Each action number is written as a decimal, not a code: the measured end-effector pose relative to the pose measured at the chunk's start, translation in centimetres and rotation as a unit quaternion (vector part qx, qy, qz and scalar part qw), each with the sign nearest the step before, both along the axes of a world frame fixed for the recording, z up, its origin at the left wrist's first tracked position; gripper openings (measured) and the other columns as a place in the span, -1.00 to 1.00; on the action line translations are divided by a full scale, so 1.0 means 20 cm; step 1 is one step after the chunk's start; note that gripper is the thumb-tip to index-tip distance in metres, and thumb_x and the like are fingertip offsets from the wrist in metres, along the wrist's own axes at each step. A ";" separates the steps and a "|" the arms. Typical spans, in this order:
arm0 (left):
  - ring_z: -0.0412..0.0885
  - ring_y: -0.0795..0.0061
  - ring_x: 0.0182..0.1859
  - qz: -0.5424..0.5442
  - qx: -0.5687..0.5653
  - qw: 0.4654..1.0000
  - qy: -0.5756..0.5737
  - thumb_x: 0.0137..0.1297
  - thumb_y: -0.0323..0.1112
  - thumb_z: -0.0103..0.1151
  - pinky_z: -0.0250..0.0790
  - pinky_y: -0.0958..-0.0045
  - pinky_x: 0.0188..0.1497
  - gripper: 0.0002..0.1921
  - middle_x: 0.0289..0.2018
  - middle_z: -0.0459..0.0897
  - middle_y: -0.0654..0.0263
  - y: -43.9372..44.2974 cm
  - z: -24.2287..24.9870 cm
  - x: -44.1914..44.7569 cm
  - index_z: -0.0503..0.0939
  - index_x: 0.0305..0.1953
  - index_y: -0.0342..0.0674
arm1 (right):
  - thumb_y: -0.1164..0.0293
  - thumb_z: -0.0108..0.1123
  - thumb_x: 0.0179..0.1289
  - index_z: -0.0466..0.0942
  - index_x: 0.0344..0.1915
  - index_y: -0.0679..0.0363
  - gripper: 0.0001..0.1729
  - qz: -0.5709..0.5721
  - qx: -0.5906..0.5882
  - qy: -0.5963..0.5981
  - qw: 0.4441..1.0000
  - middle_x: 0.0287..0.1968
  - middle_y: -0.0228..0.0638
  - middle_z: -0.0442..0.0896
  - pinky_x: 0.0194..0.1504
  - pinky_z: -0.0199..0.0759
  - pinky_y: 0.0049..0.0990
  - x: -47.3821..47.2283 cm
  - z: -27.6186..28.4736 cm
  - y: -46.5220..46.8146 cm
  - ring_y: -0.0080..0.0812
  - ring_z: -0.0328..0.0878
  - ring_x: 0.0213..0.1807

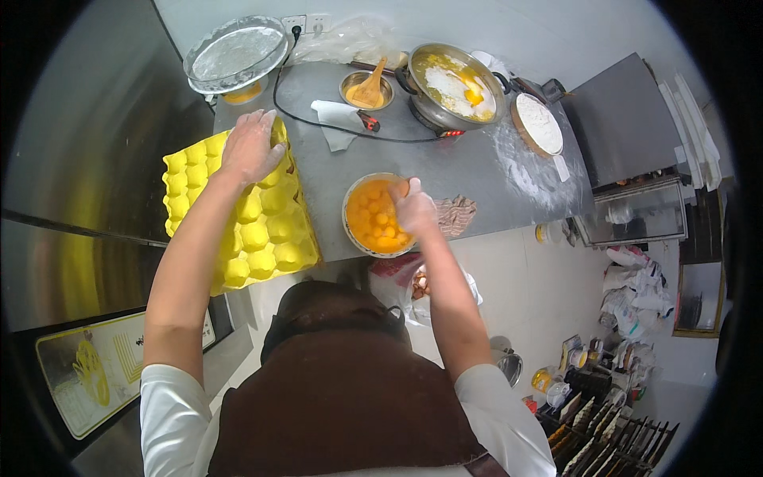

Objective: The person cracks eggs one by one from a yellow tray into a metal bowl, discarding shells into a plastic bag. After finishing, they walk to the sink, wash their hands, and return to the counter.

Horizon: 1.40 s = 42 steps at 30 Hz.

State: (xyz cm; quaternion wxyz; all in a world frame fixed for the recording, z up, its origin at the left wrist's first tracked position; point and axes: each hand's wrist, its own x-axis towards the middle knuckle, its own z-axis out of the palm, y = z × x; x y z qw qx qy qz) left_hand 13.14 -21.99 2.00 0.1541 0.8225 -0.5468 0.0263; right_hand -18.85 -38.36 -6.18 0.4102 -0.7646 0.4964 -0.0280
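My left hand (253,146), dusted with flour, grips the far right part of a yellow egg tray (256,229). Little brown patches show along the tray's right edge; what lies beneath is mostly hidden. Over the right rim of a bowl (347,225) is my right hand (415,208), floury too, its fingers closed around what looks like a brown egg (399,189). Many whole yolks and orange-yellow raw egg (378,217) fill that bowl, which stands near the metal table's (322,161) front edge. A striped cloth (456,214) lies just right of it.
A two-handled pot (458,86) contains white powder and egg. Behind are a small metal bowl (356,77) with a wooden spatula (369,89), a floury sieve (238,53) and a black cable (357,134). Flour fills a round container (538,124). Below, a plastic bag (399,280) contains eggshells (420,286).
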 end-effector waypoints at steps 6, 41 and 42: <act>0.51 -0.06 0.20 0.022 0.038 0.999 -0.024 0.19 -0.40 0.18 0.39 0.02 0.27 -0.62 0.06 0.60 0.01 0.02 -0.03 0.05 0.54 0.07 -0.28 | 0.03 0.28 0.39 0.33 0.26 0.27 -0.32 -0.158 -0.156 0.018 0.975 0.02 0.24 0.69 0.17 0.47 0.03 -0.25 0.04 0.09 0.29 0.63 0.10; 0.69 0.29 -0.01 0.182 -0.221 0.919 0.271 0.30 -0.41 0.39 0.50 0.30 0.15 -0.50 -0.05 0.74 0.12 0.58 0.07 -0.49 0.56 0.25 -0.31 | 0.28 0.44 0.27 0.45 0.31 0.10 -0.37 -0.103 -0.208 -0.072 0.970 0.16 0.07 0.65 0.21 0.49 -0.12 -0.48 -0.41 0.04 0.14 0.61 0.18; 0.70 0.29 -0.01 0.207 -0.221 0.919 0.254 0.30 -0.40 0.39 0.50 0.29 0.16 -0.52 -0.05 0.74 0.11 0.64 0.04 -0.48 0.57 0.23 -0.32 | 0.27 0.44 0.28 0.45 0.30 0.07 -0.37 -0.102 -0.181 -0.069 0.976 0.16 0.08 0.64 0.21 0.49 -0.12 -0.48 -0.41 0.04 0.14 0.60 0.19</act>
